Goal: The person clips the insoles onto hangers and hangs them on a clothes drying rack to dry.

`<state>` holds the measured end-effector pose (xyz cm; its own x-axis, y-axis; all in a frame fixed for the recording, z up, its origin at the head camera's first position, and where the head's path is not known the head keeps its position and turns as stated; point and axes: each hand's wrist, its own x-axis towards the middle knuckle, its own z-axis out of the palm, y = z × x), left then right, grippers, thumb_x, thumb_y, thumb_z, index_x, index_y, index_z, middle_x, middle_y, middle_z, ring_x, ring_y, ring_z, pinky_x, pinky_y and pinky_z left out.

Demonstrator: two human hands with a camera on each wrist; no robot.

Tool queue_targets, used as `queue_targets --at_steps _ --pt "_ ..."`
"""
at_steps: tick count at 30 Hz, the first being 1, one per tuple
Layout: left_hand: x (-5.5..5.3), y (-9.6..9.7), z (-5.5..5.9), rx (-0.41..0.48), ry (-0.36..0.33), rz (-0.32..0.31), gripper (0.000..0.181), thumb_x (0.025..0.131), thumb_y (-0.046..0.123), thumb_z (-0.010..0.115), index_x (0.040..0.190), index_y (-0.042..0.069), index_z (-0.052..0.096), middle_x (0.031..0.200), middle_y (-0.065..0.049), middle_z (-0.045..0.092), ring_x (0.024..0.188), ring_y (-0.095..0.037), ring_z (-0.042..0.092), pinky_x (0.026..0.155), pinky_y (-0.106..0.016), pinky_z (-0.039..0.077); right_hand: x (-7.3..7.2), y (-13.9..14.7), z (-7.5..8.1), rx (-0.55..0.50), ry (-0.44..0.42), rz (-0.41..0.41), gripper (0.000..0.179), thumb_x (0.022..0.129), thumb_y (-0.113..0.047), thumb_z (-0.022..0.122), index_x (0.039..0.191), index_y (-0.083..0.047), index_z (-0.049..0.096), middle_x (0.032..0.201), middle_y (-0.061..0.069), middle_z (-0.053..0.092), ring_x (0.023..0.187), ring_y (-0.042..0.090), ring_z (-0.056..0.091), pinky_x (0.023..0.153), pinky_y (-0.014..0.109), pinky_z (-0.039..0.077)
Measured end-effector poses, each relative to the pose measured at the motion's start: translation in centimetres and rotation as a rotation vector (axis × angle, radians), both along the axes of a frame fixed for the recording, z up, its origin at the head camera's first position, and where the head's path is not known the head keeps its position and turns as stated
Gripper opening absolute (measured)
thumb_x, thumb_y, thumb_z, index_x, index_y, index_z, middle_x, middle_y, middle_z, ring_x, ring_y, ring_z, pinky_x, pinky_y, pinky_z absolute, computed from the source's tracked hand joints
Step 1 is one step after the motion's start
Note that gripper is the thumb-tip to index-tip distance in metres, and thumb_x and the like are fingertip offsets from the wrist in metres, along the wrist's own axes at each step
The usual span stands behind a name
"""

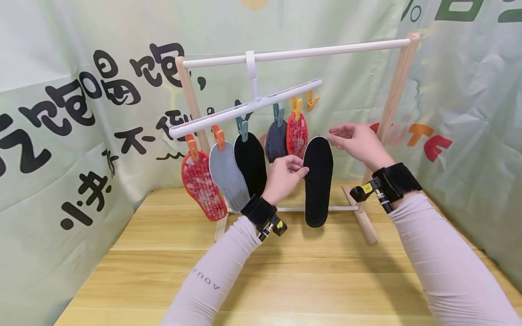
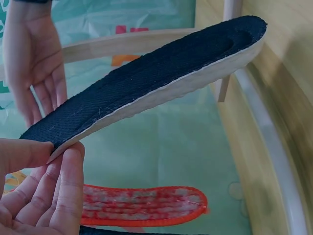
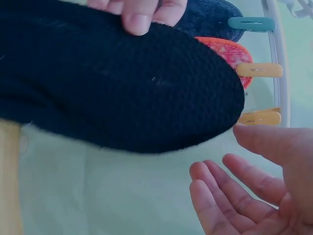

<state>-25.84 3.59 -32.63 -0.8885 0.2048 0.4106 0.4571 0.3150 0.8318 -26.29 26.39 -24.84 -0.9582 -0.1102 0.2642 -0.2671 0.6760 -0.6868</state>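
A black insole with a pale underside hangs upright, pinched at its left edge between the thumb and fingers of my left hand. In the left wrist view the thumb lies on the dark face of the insole, fingers against the pale side. My right hand is beside the top end, fingers loosely bent and holding nothing. Its thumb tip is right at the insole's rounded edge in the right wrist view. Behind, a free yellow clip hangs at the right end of the white hanger.
Clipped along the hanger are red patterned insoles, a grey one, a black one and a dark blue one. The hanger hooks over the rail of a wooden-legged rack on the wooden table. A printed curtain surrounds it.
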Motion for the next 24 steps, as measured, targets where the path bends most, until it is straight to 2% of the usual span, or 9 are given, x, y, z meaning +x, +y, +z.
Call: queue_targets --at_steps 3,6,9,12,13,17,24 --pt "-0.2 0.0 0.1 -0.012 0.002 0.004 0.011 0.096 0.011 0.081 0.096 0.002 0.073 0.087 -0.015 0.081 0.082 -0.036 0.08 0.062 -0.016 0.053 -0.7 -0.7 0.7 -0.046 -0.031 0.033 0.06 0.109 -0.043 0.062 0.153 -0.004 0.054 0.147 0.026 0.063 0.131 0.041 0.065 0.11 0.05 0.051" --pt "-0.4 -0.1 0.2 0.002 -0.01 -0.004 0.011 0.096 0.01 0.08 0.097 0.001 0.073 0.086 -0.015 0.08 0.081 -0.037 0.08 0.061 -0.017 0.055 -1.4 -1.4 1.6 -0.079 -0.039 0.049 0.063 0.11 -0.039 0.061 0.159 -0.003 0.046 0.155 0.026 0.057 0.137 0.044 0.06 0.115 0.054 0.047" --pt "-0.6 -0.2 0.3 0.028 -0.031 -0.015 0.009 0.097 0.008 0.079 0.098 0.001 0.073 0.086 -0.015 0.079 0.07 -0.025 0.077 0.062 -0.02 0.06 -2.1 -2.0 2.4 -0.095 -0.037 0.05 0.068 0.11 -0.038 0.06 0.165 -0.004 0.038 0.161 0.025 0.052 0.145 0.043 0.054 0.12 0.057 0.044" --pt "-0.8 -0.2 0.4 0.03 -0.035 -0.012 0.009 0.096 0.008 0.079 0.099 0.001 0.073 0.085 -0.014 0.079 0.062 -0.007 0.07 0.063 -0.023 0.062 -2.5 -2.5 3.0 -0.121 -0.043 0.039 0.073 0.11 -0.037 0.059 0.169 -0.005 0.028 0.168 0.024 0.043 0.155 0.042 0.043 0.125 0.059 0.038" --pt "-0.9 -0.1 0.4 0.031 -0.034 -0.013 0.009 0.096 0.008 0.078 0.099 0.001 0.073 0.085 -0.014 0.079 0.062 -0.004 0.068 0.063 -0.023 0.062 -2.7 -2.7 3.2 -0.136 -0.044 0.036 0.075 0.11 -0.037 0.059 0.17 -0.005 0.026 0.17 0.024 0.04 0.158 0.041 0.039 0.127 0.06 0.036" --pt "-1.1 0.0 0.4 0.033 -0.029 -0.009 0.01 0.096 0.008 0.078 0.098 0.001 0.073 0.084 -0.014 0.079 0.06 -0.004 0.067 0.061 -0.022 0.06 -3.2 -3.2 3.6 -0.216 -0.05 0.029 0.078 0.111 -0.033 0.058 0.172 -0.006 0.018 0.175 0.022 0.031 0.163 0.039 0.031 0.131 0.056 0.031" --pt "-1.4 -0.2 0.4 0.018 -0.016 0.011 0.01 0.096 0.011 0.08 0.096 0.004 0.073 0.081 -0.01 0.078 0.06 -0.004 0.068 0.061 -0.02 0.058 -3.9 -4.3 3.9 -0.332 -0.054 0.039 0.077 0.111 -0.027 0.058 0.172 -0.008 0.015 0.176 0.019 0.031 0.162 0.034 0.035 0.13 0.049 0.036"
